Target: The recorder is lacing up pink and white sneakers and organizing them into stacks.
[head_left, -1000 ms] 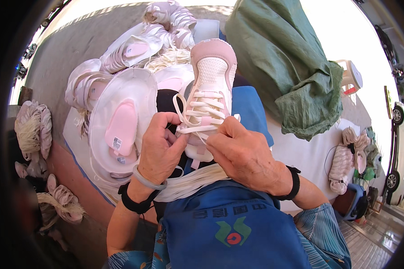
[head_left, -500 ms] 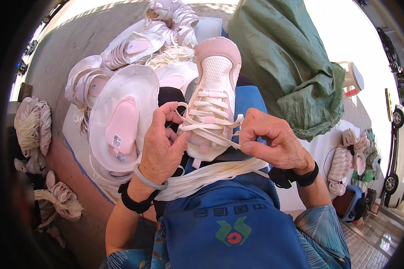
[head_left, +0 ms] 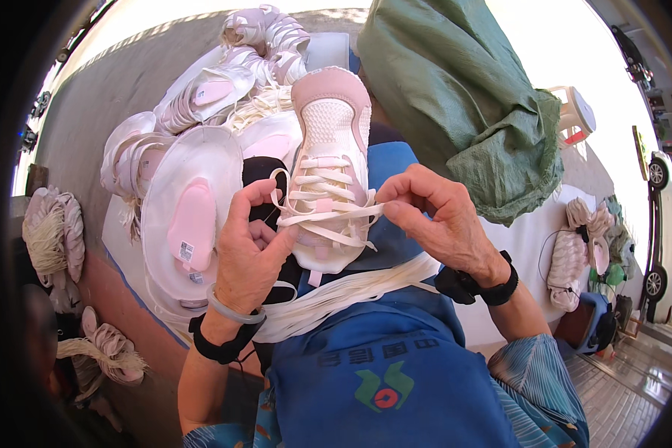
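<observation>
A pink and white shoe upper (head_left: 333, 131) lies toe away from me across my lap. A flat cream shoelace (head_left: 328, 179) is threaded through its eyelets in several crossing rows. My left hand (head_left: 250, 246) is at the left eyelet edge, fingers curled, its thumb pressing the lace beside the upper; a loose loop stands by the index finger. My right hand (head_left: 437, 220) pinches the lace at the right eyelet edge between thumb and index finger. One loose lace end hangs over the tongue. A bundle of cream laces (head_left: 343, 299) lies across my blue apron (head_left: 381, 351).
White trays with pink insoles (head_left: 193, 224) stand to the left. Stacked shoe uppers (head_left: 265, 41) and more laces (head_left: 257, 108) lie beyond. A green cloth (head_left: 463, 97) drapes at the far right. Bundled uppers (head_left: 52, 231) hang at the left; a stool (head_left: 575, 112) stands right.
The view has shifted, so the upper appears farther left. My right hand has moved up to the eyelet edge, and a lace end now hangs free over the tongue.
</observation>
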A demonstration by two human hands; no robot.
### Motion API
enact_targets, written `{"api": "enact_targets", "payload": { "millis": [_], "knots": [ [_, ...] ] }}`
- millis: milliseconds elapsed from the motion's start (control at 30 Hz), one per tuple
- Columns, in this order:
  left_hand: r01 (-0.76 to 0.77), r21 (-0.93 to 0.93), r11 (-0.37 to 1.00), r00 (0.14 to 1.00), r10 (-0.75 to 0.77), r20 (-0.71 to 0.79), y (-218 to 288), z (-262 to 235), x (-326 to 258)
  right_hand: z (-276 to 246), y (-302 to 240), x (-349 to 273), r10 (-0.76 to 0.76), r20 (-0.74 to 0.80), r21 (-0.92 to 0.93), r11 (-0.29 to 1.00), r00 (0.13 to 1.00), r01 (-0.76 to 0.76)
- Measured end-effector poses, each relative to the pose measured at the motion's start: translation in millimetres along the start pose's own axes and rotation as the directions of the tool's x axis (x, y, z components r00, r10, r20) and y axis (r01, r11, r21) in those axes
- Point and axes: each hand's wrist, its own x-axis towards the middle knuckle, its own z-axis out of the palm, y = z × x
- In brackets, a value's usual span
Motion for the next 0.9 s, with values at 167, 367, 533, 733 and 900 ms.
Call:
{"api": "enact_targets", "payload": {
  "millis": [167,367,533,733,900],
  "knots": [
    [0.104,-0.136,0.985,0.994,-0.101,0.028,7.4,-2.4,0.4,-2.4,4.3,-5.8,0.114,-0.130,-0.018,0.993,0.985,-0.117],
    [0.149,-0.182,0.972,0.983,-0.165,-0.075,16.5,-6.6,2.7,-0.5,24.7,-23.0,-0.058,0.066,-0.229,0.971,0.996,0.072],
    [0.253,0.085,0.964,0.967,-0.250,-0.041,24.6,-11.7,-19.9,6.9,17.9,-23.8,0.039,-0.040,-0.162,0.986,0.998,-0.045],
    [-0.274,0.513,0.813,0.961,0.246,0.124,19.7,30.5,-30.7,21.6,15.5,-22.7,-0.028,0.042,-0.371,0.928,0.999,0.042],
    [-0.351,0.637,0.687,0.931,0.328,0.160,12.8,44.3,-22.1,31.4,25.5,-24.0,-0.186,0.021,-0.514,0.841,0.982,0.170]
  ]
}}
